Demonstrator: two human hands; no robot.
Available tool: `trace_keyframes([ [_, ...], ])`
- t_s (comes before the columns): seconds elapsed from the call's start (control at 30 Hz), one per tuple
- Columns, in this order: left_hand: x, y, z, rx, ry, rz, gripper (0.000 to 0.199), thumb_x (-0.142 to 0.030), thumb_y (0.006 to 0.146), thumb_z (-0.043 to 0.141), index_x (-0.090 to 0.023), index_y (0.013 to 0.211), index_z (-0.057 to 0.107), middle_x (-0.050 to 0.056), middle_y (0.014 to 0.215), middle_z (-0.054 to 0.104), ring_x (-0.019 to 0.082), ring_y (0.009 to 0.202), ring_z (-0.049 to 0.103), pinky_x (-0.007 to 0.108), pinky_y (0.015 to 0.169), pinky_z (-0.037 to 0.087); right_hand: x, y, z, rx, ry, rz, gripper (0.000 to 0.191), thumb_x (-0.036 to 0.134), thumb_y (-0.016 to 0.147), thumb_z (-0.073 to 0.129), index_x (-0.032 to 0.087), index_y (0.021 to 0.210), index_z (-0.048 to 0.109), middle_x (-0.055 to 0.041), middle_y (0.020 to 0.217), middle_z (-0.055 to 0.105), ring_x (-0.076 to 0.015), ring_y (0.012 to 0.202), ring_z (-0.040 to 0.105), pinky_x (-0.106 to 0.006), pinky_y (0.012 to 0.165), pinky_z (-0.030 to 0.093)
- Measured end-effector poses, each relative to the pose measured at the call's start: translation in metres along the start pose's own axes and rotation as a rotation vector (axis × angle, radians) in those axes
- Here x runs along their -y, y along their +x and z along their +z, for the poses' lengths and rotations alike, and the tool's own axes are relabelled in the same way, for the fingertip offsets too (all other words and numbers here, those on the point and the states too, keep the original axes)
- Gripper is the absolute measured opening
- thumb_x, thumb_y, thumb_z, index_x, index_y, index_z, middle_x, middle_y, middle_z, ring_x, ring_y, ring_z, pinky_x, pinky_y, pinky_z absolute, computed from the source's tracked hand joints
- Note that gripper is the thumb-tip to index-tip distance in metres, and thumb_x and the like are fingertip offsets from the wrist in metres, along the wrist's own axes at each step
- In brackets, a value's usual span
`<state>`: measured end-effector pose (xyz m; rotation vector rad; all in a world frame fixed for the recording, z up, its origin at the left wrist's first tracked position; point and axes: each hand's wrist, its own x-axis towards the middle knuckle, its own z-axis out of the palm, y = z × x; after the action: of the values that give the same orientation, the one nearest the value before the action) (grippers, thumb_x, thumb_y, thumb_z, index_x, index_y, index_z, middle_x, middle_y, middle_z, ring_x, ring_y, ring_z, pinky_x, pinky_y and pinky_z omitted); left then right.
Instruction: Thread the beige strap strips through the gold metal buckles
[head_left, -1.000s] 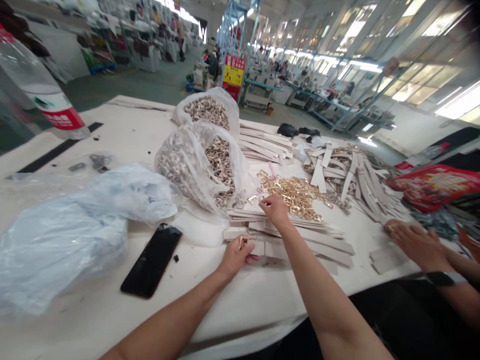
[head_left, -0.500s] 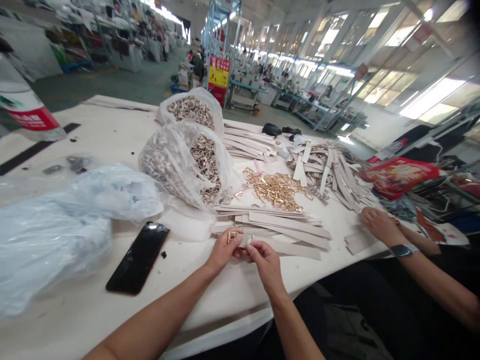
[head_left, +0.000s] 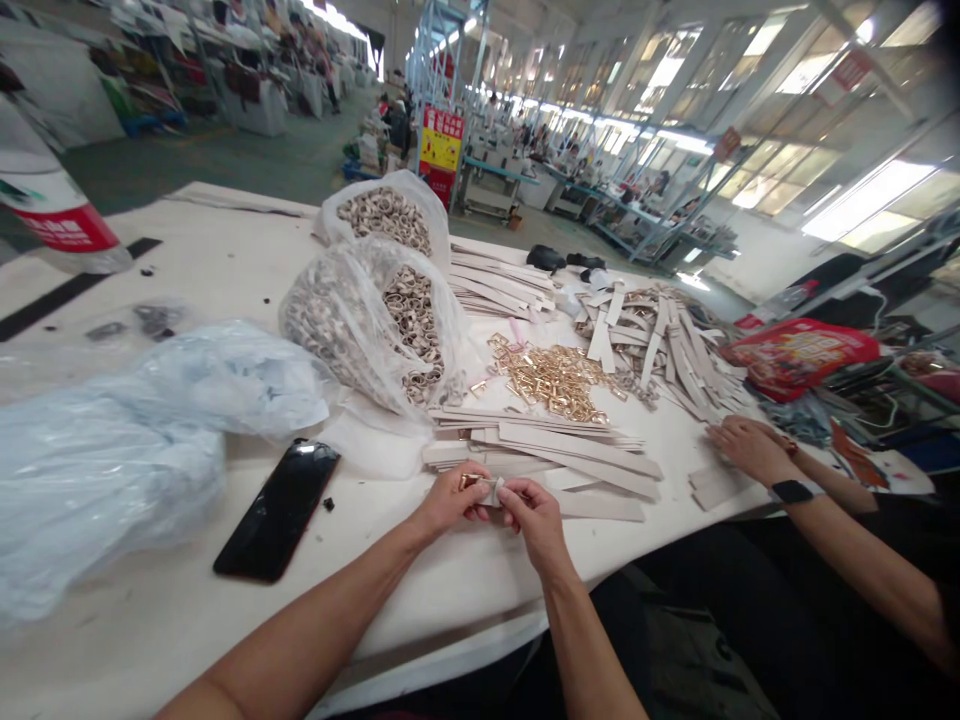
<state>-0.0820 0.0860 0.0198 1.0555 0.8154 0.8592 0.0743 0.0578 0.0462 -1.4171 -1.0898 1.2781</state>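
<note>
My left hand (head_left: 450, 502) is closed in a pinch on a light grey strap (head_left: 490, 490). A gold buckle (head_left: 469, 481) shows at its fingertips, at the strap's end. From the other side my right hand (head_left: 534, 515) pinches the same strap, where a small pale loop seems to wrap round it; the fingers partly hide this spot. Just beyond my hands lies a stack of flat grey straps (head_left: 570, 450). Behind that stack is a heap of gold buckles (head_left: 551, 380).
Clear bags of small grey loops (head_left: 412, 320) stand at the back. A phone (head_left: 277, 510) and a bluish plastic bag (head_left: 150, 430) lie left, with a bottle (head_left: 64, 220) beyond. At right, a co-worker's hands (head_left: 754, 450) rest near a pile of straps (head_left: 675, 340).
My hands have shifted very slightly down and to the right, still pinching the strap. My right fingers have closed nearer to the left ones. The co-worker's hand has moved a little left.
</note>
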Motion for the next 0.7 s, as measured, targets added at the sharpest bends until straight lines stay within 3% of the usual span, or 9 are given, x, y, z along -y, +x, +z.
trace_keyframes([
  [0.2, -0.004, -0.004, 0.004, 0.066, 0.123, 0.018, 0.03, -0.044, 0.081, 0.054, -0.017, 0.095, 0.05, 0.0, 0.072, 0.06, 0.014, 0.056, 0.063, 0.02, 0.049, 0.044, 0.0, 0.006, -0.006, 0.096, 0.025, 0.028, 0.038, 0.039, 0.067, 0.073, 0.022, 0.089, 0.048, 0.0092, 0.057, 0.056, -0.0067, 0.036, 0.046, -0.017, 0.033, 0.032],
  [0.37, -0.009, -0.007, 0.006, 0.057, 0.091, -0.045, 0.034, -0.048, 0.082, 0.05, -0.018, 0.097, 0.045, 0.003, 0.082, 0.061, 0.016, 0.06, 0.065, 0.022, 0.047, 0.045, 0.003, 0.01, 0.001, 0.117, -0.123, -0.048, 0.042, 0.036, 0.073, 0.069, 0.02, 0.108, 0.053, 0.0084, 0.058, 0.054, -0.0048, 0.036, 0.043, -0.017, 0.034, 0.03],
  [0.47, -0.007, -0.005, 0.005, 0.057, 0.048, -0.04, 0.034, -0.047, 0.081, 0.054, -0.018, 0.097, 0.044, 0.002, 0.08, 0.062, 0.016, 0.061, 0.065, 0.021, 0.047, 0.046, 0.007, 0.005, 0.004, 0.131, -0.217, -0.109, 0.043, 0.034, 0.08, 0.06, 0.02, 0.12, 0.051, 0.0061, 0.062, 0.054, -0.0071, 0.043, 0.047, -0.02, 0.041, 0.038],
  [0.57, -0.003, -0.002, 0.003, 0.01, 0.062, -0.001, 0.037, -0.041, 0.075, 0.063, -0.018, 0.097, 0.044, -0.001, 0.072, 0.061, 0.015, 0.059, 0.064, 0.02, 0.046, 0.047, 0.01, -0.005, -0.002, 0.227, -0.258, -0.148, 0.043, 0.031, 0.086, 0.049, 0.021, 0.128, 0.046, 0.0018, 0.07, 0.059, -0.0124, 0.056, 0.057, -0.023, 0.049, 0.045],
  [0.7, -0.001, -0.001, 0.001, -0.034, 0.057, -0.023, 0.036, -0.039, 0.077, 0.062, -0.017, 0.101, 0.045, 0.0, 0.073, 0.062, 0.017, 0.057, 0.065, 0.019, 0.042, 0.046, 0.012, -0.01, -0.024, 0.071, -0.573, -0.316, 0.04, 0.031, 0.085, 0.053, 0.023, 0.124, 0.053, -0.0056, 0.095, 0.066, -0.018, 0.075, 0.062, -0.032, 0.064, 0.051],
])
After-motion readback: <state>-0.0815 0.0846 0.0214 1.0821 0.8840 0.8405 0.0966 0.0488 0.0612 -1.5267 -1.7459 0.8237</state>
